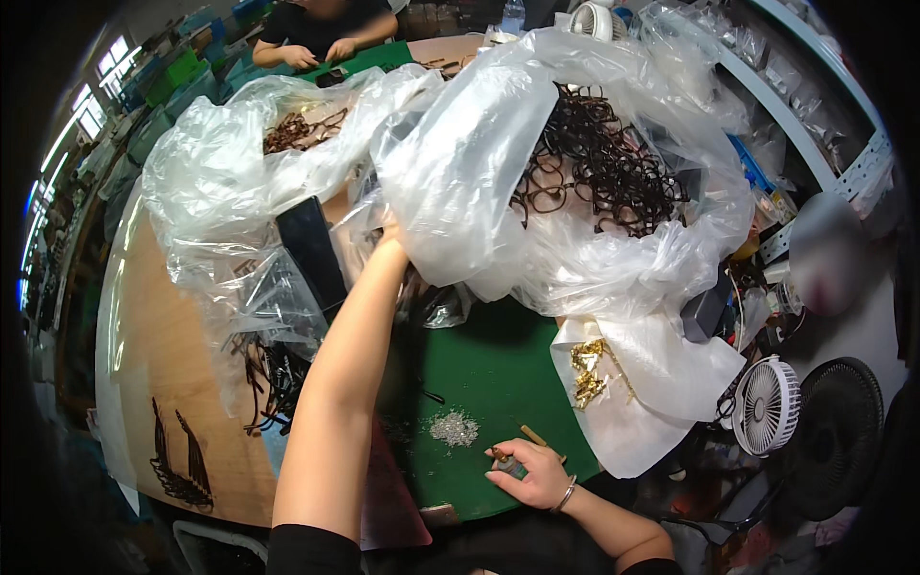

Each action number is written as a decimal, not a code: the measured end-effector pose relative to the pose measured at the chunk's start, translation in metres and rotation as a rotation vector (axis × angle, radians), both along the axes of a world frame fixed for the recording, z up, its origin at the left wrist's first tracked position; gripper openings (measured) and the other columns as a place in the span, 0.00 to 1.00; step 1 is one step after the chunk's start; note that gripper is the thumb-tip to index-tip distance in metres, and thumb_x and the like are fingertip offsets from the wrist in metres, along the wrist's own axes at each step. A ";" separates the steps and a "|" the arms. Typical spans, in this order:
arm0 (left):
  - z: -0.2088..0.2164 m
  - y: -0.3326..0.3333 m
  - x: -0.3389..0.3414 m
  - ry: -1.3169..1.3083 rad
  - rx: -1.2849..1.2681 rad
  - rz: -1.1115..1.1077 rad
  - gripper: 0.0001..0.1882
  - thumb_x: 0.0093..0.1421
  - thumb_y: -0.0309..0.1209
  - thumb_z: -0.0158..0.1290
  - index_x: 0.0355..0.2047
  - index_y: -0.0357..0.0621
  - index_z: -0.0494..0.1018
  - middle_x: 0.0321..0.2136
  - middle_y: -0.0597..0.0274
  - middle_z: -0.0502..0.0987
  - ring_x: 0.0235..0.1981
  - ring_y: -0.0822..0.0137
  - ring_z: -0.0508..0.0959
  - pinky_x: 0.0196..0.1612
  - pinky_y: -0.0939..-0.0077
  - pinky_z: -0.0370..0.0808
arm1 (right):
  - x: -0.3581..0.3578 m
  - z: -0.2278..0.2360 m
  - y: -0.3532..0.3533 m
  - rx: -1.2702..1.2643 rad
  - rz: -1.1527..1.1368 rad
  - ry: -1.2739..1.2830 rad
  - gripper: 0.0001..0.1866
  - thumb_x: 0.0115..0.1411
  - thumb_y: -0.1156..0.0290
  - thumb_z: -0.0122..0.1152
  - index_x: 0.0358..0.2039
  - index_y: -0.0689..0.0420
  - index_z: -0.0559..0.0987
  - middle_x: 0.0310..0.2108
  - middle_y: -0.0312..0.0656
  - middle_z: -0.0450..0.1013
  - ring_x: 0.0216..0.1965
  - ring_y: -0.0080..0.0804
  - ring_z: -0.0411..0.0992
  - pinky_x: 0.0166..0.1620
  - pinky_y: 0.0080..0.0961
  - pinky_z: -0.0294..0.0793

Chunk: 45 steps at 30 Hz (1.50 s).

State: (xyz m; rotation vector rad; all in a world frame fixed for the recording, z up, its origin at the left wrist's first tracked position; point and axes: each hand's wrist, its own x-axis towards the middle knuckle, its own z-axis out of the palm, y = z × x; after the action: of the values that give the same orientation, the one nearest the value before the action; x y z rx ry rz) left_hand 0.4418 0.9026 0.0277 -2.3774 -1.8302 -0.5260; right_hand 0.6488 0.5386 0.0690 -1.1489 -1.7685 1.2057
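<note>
My left arm reaches far forward, and my left hand [393,233] is at the edge of a large clear plastic bag [450,172]. Its fingers are hidden by the plastic. Inside that bag lies a tangled heap of dark brown eyeglass frames [613,177]. Low on the green mat [479,359], my right hand [540,476] is curled round a small object with a brownish top [500,455], too covered to name. A thin tool with a wooden handle [535,435] lies beside that hand. To its left is a pile of tiny clear pieces [453,428].
Gold-coloured metal parts [589,374] lie on white sheeting at right. A second bag [201,163] holds brown frames; a dark phone-like slab [311,251] leans near it. Dark temple arms [273,383] lie left. A white fan [767,407] stands right. Another person [326,34] works opposite.
</note>
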 end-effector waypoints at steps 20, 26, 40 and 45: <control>0.053 -0.165 -0.004 -0.061 -0.155 0.071 0.29 0.50 0.41 0.57 0.52 0.48 0.67 0.41 0.40 0.68 0.44 0.40 0.69 0.45 0.55 0.71 | 0.008 0.005 0.011 -0.029 0.066 -0.018 0.18 0.56 0.60 0.60 0.40 0.61 0.74 0.35 0.43 0.75 0.37 0.33 0.74 0.44 0.27 0.71; 0.077 -0.213 -0.007 -0.054 -0.161 0.053 0.42 0.50 0.38 0.58 0.62 0.46 0.50 0.56 0.24 0.51 0.56 0.32 0.58 0.58 0.50 0.59 | -0.012 0.011 0.014 0.431 -0.147 -0.640 0.17 0.50 0.65 0.63 0.38 0.58 0.70 0.30 0.45 0.68 0.35 0.41 0.69 0.40 0.33 0.69; 0.143 -0.115 0.059 -0.396 -0.088 -0.028 0.43 0.47 0.29 0.55 0.59 0.26 0.47 0.31 0.35 0.74 0.32 0.42 0.76 0.36 0.54 0.73 | 0.043 0.155 0.374 -0.124 -0.514 0.025 0.32 0.53 0.42 0.57 0.41 0.62 0.73 0.29 0.40 0.73 0.23 0.19 0.69 0.25 0.15 0.70; 0.139 -0.171 0.082 -0.420 -0.269 -0.627 0.34 0.45 0.19 0.44 0.57 0.34 0.54 0.26 0.35 0.73 0.28 0.38 0.74 0.32 0.48 0.70 | 0.042 0.109 0.451 -0.323 -0.549 0.458 0.52 0.43 0.43 0.68 0.57 0.70 0.60 0.57 0.58 0.61 0.57 0.46 0.62 0.57 0.42 0.61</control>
State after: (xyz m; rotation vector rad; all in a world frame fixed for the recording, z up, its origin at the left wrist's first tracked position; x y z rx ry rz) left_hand 0.5241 0.7314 0.1668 -3.2399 -1.2898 -0.9451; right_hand 0.6911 0.9899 0.1782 -1.2978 -0.8618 1.2965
